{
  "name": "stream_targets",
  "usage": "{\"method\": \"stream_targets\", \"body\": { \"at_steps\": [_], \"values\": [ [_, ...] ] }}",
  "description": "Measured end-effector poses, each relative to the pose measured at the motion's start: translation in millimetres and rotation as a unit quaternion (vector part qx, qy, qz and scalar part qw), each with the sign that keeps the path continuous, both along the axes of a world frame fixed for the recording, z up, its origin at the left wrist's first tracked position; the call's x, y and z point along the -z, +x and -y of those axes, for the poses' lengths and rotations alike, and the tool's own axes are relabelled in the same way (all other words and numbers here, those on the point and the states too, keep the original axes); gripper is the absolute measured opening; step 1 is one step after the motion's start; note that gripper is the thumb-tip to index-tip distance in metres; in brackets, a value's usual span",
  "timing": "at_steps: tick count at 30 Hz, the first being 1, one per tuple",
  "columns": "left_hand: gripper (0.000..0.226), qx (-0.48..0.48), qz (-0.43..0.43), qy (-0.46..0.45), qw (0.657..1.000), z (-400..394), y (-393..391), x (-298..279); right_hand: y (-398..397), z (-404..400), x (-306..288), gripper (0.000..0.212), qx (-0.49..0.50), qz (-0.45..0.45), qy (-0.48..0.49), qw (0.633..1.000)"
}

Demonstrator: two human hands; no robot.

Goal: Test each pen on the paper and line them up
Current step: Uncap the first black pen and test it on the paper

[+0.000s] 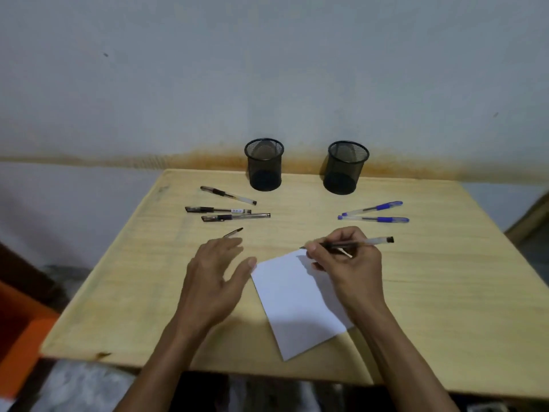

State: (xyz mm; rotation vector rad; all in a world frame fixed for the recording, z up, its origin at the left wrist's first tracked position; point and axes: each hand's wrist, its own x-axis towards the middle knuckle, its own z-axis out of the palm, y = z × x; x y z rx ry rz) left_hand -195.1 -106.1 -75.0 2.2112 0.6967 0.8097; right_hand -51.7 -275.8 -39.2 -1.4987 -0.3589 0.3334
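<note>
A white sheet of paper (297,298) lies on the wooden table (430,292). My right hand (347,266) grips an uncapped black pen (371,242), its tip at the paper's far corner. My left hand (214,275) hovers open just left of the paper, thumb near its edge. A black pen cap (233,232) lies beyond my left fingers. Three black pens (227,210) lie at the left back. Two blue pens (374,213) lie side by side at the right back.
Two black mesh pen cups, one (264,165) at the back centre-left and the other (346,168) at the back centre-right, stand near the wall. An orange object (20,337) sits off the table's left edge.
</note>
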Motion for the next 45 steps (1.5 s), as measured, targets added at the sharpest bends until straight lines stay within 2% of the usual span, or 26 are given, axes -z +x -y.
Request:
{"method": "stream_targets", "body": {
  "at_steps": [1, 4, 8, 15, 20, 24, 29, 37, 45],
  "values": [
    [0.039, 0.034, -0.016, 0.015, 0.999, 5, -6, 4, -3, -5, 2, 0.019, -0.007, 0.011, -0.007, 1.0],
    [0.056, 0.067, -0.109, 0.142, 0.982, 7, -15, 22, -12, -19, 10, 0.009, -0.044, 0.041, -0.042, 0.997],
    [0.062, 0.053, -0.15, 0.194, 0.968, 7, -17, 29, -20, -29, 26, 0.009, -0.09, 0.075, -0.094, 0.989],
    [0.058, 0.05, -0.142, 0.181, 0.972, 3, -17, 30, -21, -31, 31, 0.012, -0.093, 0.078, -0.096, 0.988],
    [0.056, 0.07, -0.161, 0.193, 0.965, 1, -17, 27, -15, -46, 26, 0.017, -0.112, 0.12, -0.118, 0.979],
    [0.059, 0.076, -0.182, 0.18, 0.964, 1, -19, 27, -14, -55, 39, 0.015, -0.136, 0.12, -0.158, 0.971],
    [0.065, 0.079, -0.208, 0.172, 0.96, 0, -22, 29, -10, -59, 49, 0.02, -0.127, 0.106, -0.144, 0.976],
    [0.067, 0.083, -0.206, 0.147, 0.964, 1, -23, 26, -10, -64, 53, 0.021, -0.118, 0.148, -0.161, 0.968],
    [0.066, 0.076, -0.197, 0.14, 0.967, 3, -23, 26, -12, -65, 52, 0.031, -0.121, 0.186, -0.166, 0.961]
  ]
}}
